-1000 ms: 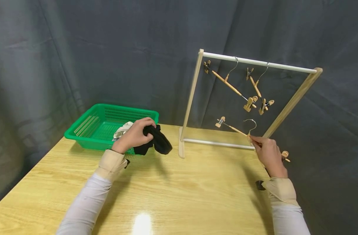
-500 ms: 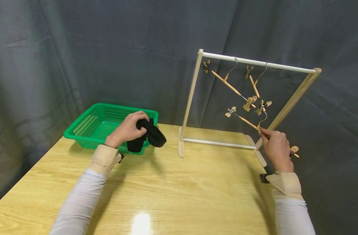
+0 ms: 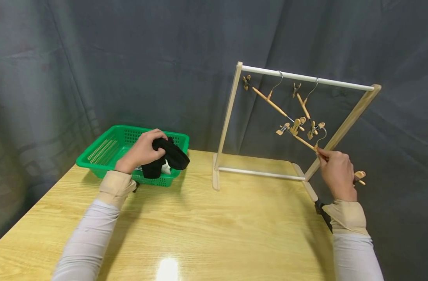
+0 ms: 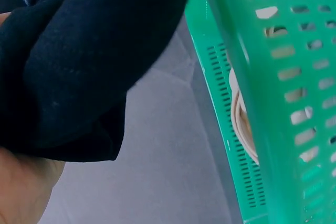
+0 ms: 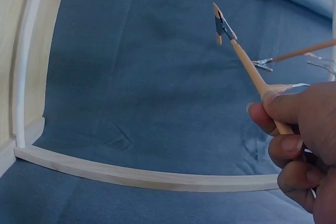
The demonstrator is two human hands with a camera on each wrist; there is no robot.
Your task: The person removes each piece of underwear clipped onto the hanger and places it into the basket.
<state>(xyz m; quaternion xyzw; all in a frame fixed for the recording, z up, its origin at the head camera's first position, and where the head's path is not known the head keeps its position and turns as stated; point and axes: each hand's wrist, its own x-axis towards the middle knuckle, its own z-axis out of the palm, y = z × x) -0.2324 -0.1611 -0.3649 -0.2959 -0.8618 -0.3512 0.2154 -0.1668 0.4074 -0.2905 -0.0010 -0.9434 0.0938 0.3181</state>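
My left hand (image 3: 142, 150) grips a bunched black cloth garment (image 3: 175, 155) over the near right rim of a green plastic basket (image 3: 94, 168). In the left wrist view the folded black cloth (image 4: 94, 66) hangs beside the basket's slotted wall (image 4: 252, 103). White cloth (image 3: 166, 168) shows inside the basket, partly behind the garment. On the right, my right hand (image 3: 336, 171) pinches a wooden clip hanger (image 3: 303, 142) close to its hook. One clip (image 5: 223, 27) of that hanger points away from the fingers (image 5: 283, 145) in the right wrist view.
A small clothes rack (image 3: 231, 105) with a white top rail (image 3: 298, 76) stands at the back right of the wooden table (image 3: 214, 226). Two clip hangers, one (image 3: 270, 101) left and one (image 3: 303, 105) right, hang from the rail. A grey curtain (image 3: 147, 58) covers the background.
My left hand has moved left with the black garment, from beyond the basket's right end to over its rim. My right hand has lifted the hanger up and to the right.
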